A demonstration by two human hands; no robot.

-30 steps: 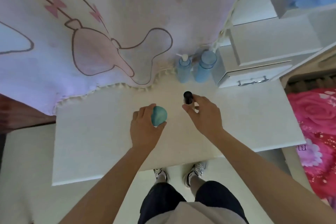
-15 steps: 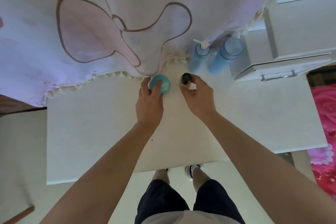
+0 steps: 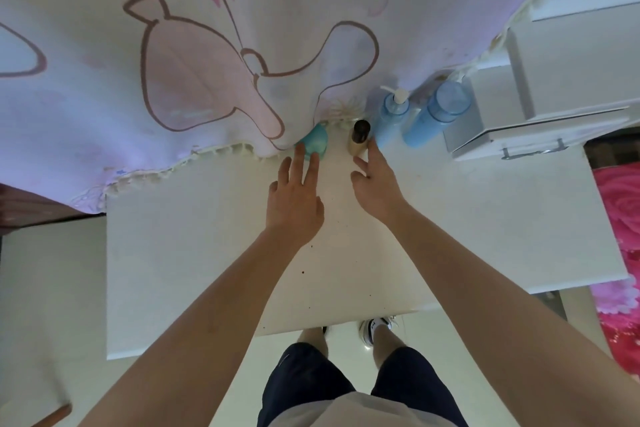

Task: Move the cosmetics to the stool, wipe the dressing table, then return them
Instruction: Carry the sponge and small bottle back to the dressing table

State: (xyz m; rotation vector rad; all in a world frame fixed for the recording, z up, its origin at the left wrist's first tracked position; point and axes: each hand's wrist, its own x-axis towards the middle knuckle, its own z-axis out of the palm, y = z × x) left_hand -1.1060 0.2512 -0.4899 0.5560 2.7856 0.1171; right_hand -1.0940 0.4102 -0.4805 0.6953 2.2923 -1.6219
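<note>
Both our hands lay open, gripping nothing: left hand (image 3: 294, 198) with fingertips at the round teal jar (image 3: 313, 142), right hand (image 3: 374, 180) just under the dark-capped beige bottle (image 3: 358, 139) at its twelve o'clock. Both containers stood at the twelve o'clock edge of the white dressing table (image 3: 207, 253). The return looked nearly done, we judged; next, lift away cleanly without tipping them.

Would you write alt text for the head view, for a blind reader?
Open left hand and right hand by a teal jar and dark-capped bottle on a dressing table, beside a blue pump bottle and blue bottle.
</note>
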